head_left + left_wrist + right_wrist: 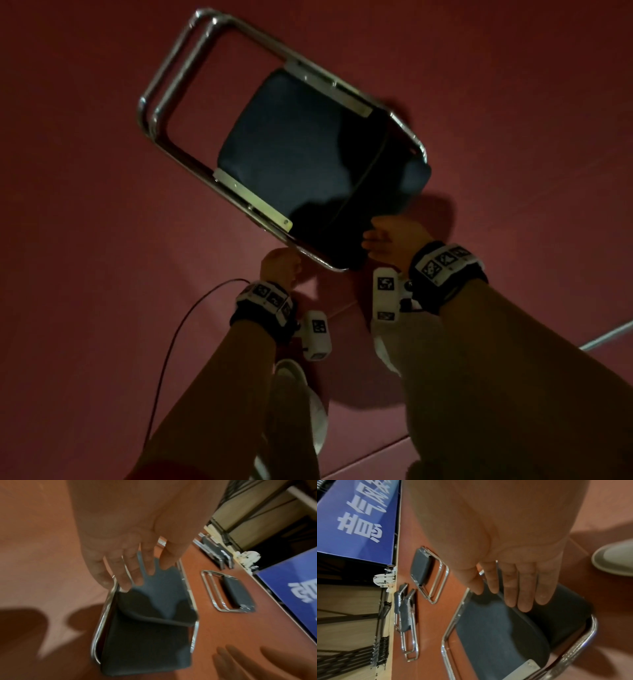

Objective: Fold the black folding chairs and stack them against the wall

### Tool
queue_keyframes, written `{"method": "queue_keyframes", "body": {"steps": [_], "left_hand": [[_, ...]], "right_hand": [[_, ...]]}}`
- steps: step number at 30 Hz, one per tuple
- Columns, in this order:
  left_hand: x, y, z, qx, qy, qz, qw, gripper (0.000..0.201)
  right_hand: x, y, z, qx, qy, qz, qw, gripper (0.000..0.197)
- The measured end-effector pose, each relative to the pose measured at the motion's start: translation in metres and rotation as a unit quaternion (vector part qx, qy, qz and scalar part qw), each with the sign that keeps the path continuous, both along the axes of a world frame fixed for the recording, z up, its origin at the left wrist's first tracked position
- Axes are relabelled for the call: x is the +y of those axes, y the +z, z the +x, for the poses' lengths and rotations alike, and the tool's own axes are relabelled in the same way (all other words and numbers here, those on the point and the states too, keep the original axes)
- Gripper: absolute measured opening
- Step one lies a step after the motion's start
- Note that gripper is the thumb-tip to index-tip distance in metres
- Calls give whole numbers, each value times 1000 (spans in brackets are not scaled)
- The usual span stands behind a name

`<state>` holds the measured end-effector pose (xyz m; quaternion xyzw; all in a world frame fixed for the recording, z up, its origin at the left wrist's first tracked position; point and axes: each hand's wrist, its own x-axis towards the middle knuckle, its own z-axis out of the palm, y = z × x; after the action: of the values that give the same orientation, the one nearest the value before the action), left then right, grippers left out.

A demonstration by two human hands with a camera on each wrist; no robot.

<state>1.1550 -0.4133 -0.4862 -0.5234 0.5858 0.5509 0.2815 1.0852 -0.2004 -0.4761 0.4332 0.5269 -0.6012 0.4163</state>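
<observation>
A: hands? chair?
B: left hand (130, 545) and right hand (513, 566) both loose, fingers straight, gripping nothing; folded black chair (308, 154) flat on red floor (85, 240), beneath both

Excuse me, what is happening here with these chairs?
A person is putting away black folding chairs. One folded chair lies on the red floor before them; the left hand and right hand reach for its near end with straight fingers, not gripping. Another folded chair lies flat farther off, and two chairs stand at the wall.
</observation>
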Motion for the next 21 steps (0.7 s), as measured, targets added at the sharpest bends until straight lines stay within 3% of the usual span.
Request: {"method": "queue_keyframes", "body": {"steps": [3, 7, 11, 17, 21], "left_hand": [[0, -62, 7, -24, 7, -19, 1000, 22], [3, -142, 23, -32, -54, -37, 997, 16], [-4, -212, 27, -49, -41, -22, 998, 30], [-7, -252, 14, -37, 89, 59, 994, 20], [-5, -268, 11, -14, 159, 86, 983, 28]], "right_hand": [[-11, -62, 4, 3, -8, -3, 1000, 4], [-23, -132, 7, 10, -57, -6, 998, 6], [-29, -185, 13, 28, -77, 2, 997, 5], [-28, -228, 30, 52, -115, -4, 992, 26], [-34, -235, 32, 68, -147, -3, 987, 27]]}}
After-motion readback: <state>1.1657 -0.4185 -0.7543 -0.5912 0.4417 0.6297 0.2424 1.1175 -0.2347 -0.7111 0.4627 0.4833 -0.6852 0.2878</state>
